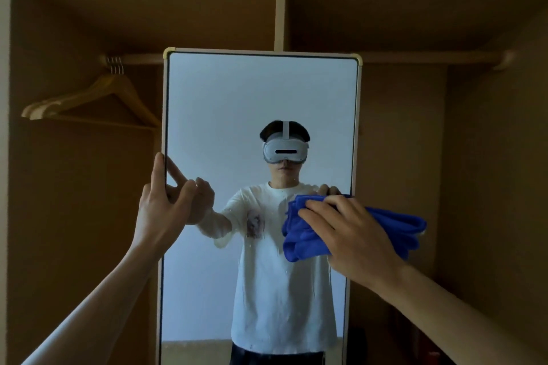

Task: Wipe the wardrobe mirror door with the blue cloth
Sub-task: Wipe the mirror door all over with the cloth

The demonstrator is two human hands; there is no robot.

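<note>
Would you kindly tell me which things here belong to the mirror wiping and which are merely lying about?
In the job: mirror door; blue cloth, held against it by the right hand; left hand gripping the door's edge.
Lying about: wooden hangers; clothes rail.

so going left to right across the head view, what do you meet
wooden hangers → left hand gripping the mirror door edge → right hand holding the blue cloth → hanging rail's right end
</note>
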